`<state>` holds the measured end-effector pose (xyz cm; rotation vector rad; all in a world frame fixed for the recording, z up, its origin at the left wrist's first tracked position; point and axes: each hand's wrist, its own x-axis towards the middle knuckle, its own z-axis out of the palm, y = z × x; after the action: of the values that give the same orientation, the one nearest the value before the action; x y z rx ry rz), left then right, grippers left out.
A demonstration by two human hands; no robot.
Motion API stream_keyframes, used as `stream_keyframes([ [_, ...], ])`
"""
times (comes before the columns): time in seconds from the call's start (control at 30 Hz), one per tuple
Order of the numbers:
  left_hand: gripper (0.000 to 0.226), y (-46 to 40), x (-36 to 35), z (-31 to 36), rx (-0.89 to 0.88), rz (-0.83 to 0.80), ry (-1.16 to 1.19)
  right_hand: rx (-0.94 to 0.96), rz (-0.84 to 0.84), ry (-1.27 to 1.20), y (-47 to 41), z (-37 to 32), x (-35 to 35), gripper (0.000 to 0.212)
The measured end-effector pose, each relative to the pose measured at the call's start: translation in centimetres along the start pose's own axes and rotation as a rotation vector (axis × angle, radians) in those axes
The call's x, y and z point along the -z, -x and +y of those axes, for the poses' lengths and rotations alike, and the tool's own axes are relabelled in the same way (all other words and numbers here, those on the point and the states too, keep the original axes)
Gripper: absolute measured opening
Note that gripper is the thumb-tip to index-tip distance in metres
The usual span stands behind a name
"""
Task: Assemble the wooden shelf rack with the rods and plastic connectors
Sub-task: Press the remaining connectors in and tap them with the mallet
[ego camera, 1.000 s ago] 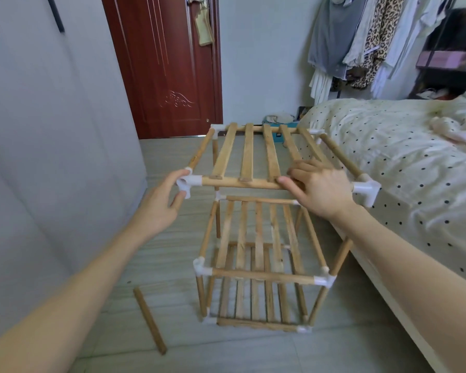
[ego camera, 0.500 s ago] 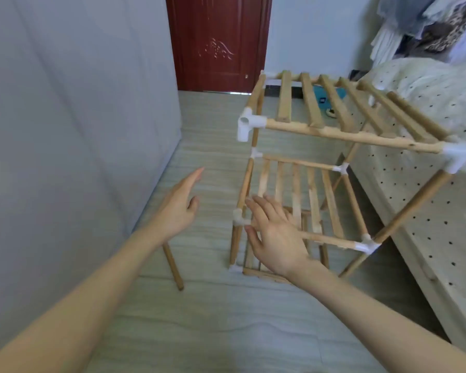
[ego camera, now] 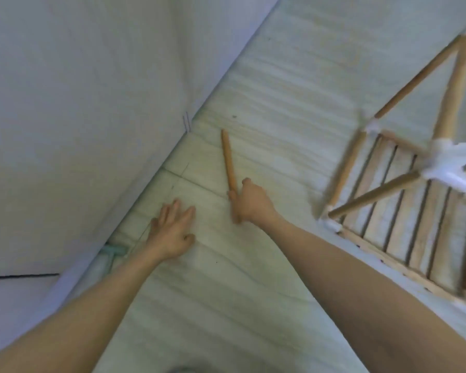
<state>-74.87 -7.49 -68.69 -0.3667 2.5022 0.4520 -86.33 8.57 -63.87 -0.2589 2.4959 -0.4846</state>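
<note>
1 loose wooden rod (ego camera: 228,160) lay on the pale floor (ego camera: 267,84), between the grey wall (ego camera: 78,90) and the rack (ego camera: 404,200). It was thin, round and light brown, and it pointed away from the person, with its far end nearer to the wall. The right hand (ego camera: 249,201) was at the near end of this rod. Its fingers were curled round the rod and the knuckles faced up, so the hand gripped the wood close to the floor. The right forearm came in from the lower right corner, stretched almost straight.

The left hand (ego camera: 172,231) was just beside, to the left, and it did not touch the rod. Its fingers were straight and a little spread, the palm faced down over the floor, and it held nothing. If the palm really pressed on the floor, I could not tell. The left forearm came from the lower left corner.

The rack stood well apart, at the right edge of the view, and it was blurred. It was made of light wooden rods joined by white plastic connectors (ego camera: 449,165). About 4 connectors were visible, but the blur made the count not sure. At the bottom, 1 shelf of flat wooden slats (ego camera: 409,219) was seen from above, with dark gaps between the slats.
</note>
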Motion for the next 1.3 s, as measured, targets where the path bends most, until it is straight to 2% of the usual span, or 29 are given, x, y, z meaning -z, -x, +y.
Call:
stream_keyframes([
  [0.13, 0.069, -0.3, -1.2, -2.5, -0.038, 0.073, 0.002, -0.033, 0.075, 0.002, -2.5, -0.8, -3.6, 0.030],
  [0.23, 0.055, -0.6, -0.2, -1.8, -0.035, 0.144, 0.164, -0.078, 0.034, -0.081, -2.7, -0.2, -3.2, 0.028],
  [0.3, 0.045, -0.7, 1.1, -0.3, 0.027, 0.174, 0.420, -0.058, -0.033, -0.165, -1.8, 0.4, -2.1, 0.028],
  [0.4, 0.055, 0.4, 4.2, 3.7, 0.107, 0.152, 1.013, 0.068, -0.079, -0.275, 1.4, 1.3, 0.0, 0.023],
  [0.47, 0.057, 1.4, 6.2, 6.6, 0.052, 0.201, 1.204, 0.168, -0.076, -0.252, 4.1, 1.7, 1.5, 0.020],
  [0.53, 0.040, 3.2, 8.4, 9.5, -0.090, 0.284, 1.277, 0.250, -0.055, -0.196, 7.0, 2.0, 3.2, 0.017],
  [0.63, 0.018, 7.2, 11.5, 13.9, -0.332, 0.319, 1.247, 0.285, 0.003, -0.199, 11.5, 2.1, 6.6, 0.014],
  [0.8, 0.021, 16.7, 15.8, 20.7, -0.654, 0.333, 1.087, 0.332, 0.205, -0.186, 20.7, 2.7, 13.6, 0.024],
  [0.9, 0.017, 20.5, 17.3, 23.9, -0.797, 0.357, 0.988, 0.325, 0.359, -0.230, 25.5, 4.4, 17.1, 0.022],
  [0.97, 0.018, 21.4, 17.9, 25.5, -0.798, 0.398, 1.013, 0.306, 0.500, -0.322, 27.4, 5.9, 19.5, 0.012],
  [1.1, 0.026, 19.8, 17.0, 27.1, -0.632, 0.405, 1.063, 0.270, 0.725, -0.639, 28.4, 8.6, 23.2, 0.007],
  [1.2, 0.033, 16.8, 15.3, 27.4, -0.539, 0.358, 0.991, 0.260, 0.771, -0.747, 26.8, 9.3, 24.1, 0.008],
  [1.3, 0.042, 13.3, 13.9, 27.8, -0.505, 0.289, 0.885, 0.250, 0.753, -0.731, 24.1, 9.6, 24.0, 0.010],
])
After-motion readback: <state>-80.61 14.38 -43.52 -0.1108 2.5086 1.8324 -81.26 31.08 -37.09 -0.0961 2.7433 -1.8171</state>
